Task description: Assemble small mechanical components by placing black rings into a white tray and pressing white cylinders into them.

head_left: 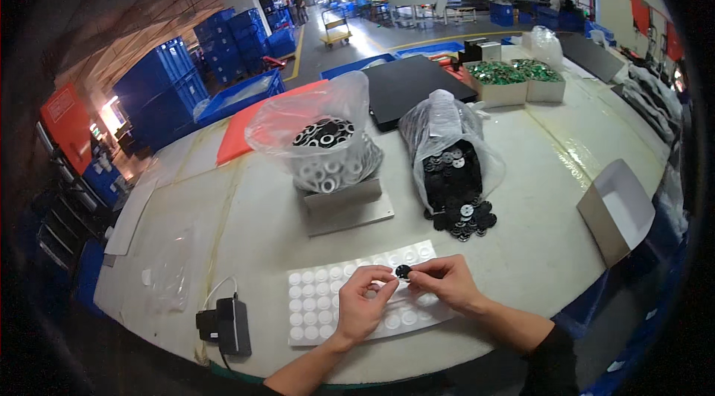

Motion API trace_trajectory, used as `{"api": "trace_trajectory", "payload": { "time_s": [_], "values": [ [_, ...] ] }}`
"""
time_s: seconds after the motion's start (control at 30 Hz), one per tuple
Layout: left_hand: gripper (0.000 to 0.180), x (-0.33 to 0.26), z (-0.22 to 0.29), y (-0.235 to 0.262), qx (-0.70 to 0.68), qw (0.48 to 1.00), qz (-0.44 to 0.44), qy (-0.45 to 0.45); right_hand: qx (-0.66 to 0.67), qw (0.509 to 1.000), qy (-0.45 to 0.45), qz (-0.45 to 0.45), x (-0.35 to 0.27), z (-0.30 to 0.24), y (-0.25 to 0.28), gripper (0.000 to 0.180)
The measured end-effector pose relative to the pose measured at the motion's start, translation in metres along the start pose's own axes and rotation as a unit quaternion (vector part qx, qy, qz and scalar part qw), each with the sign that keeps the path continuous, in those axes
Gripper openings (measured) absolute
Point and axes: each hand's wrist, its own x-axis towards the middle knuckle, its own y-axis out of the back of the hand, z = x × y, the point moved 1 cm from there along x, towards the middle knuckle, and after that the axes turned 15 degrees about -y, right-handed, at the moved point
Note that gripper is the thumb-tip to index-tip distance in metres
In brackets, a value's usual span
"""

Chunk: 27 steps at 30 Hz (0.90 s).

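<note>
Over the white sheet [314, 298] near the front of the tabletop [536, 247], a small black disc [403, 271] is sitting right between two sets of fingertips. Its flat face is pointing mostly up at the camera, and being round it's looking about as long one way as the other. The sheet under it is running its long axis left to right, with the right end angling a bit farther away, and it's carrying rows of white round pieces.

As for the hands, they're coming together at the disc: the left hand [361, 305] is pinching at its left side, thumb and index finger curving into a loop, while the right hand [447, 284] is gripping from the other side, knuckles up and fingers pointing left. Left forearm's slanting up and right from the bottom edge; right one's reaching in from the lower right, dark sleeve showing. Something whitish is poking out by the thumbs, too small to make out.

Just beyond the sheet, a clear bag [488, 165] is lying with its mouth facing this way, spilling a heap of black discs [465, 221]. Left of that, another bag [279, 124] is holding black and white rings, and a black power adapter [234, 325] is resting off to the left.
</note>
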Motion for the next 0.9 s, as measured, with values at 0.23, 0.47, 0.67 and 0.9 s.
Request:
{"api": "trace_trajectory", "payload": {
  "time_s": [0.23,0.47,0.67,0.9],
  "values": [
    [0.012,-0.002,-0.001,-0.008,-0.110,0.990,0.062,0.058,-0.075,0.997,0.023,-0.013,-0.004,0.003,0.000,0.018],
    [0.010,-0.004,0.001,-0.011,-0.048,0.995,0.078,0.034,-0.054,0.996,0.058,-0.036,-0.004,0.002,-0.002,0.020],
    [0.011,-0.006,0.002,-0.011,-0.157,0.982,0.095,0.039,-0.054,0.997,0.035,-0.031,-0.005,0.002,0.000,0.020],
    [0.013,-0.005,0.003,-0.002,-0.035,0.999,-0.012,0.004,-0.245,0.962,0.113,0.039,-0.013,-0.003,-0.001,0.012]
  ]
}}
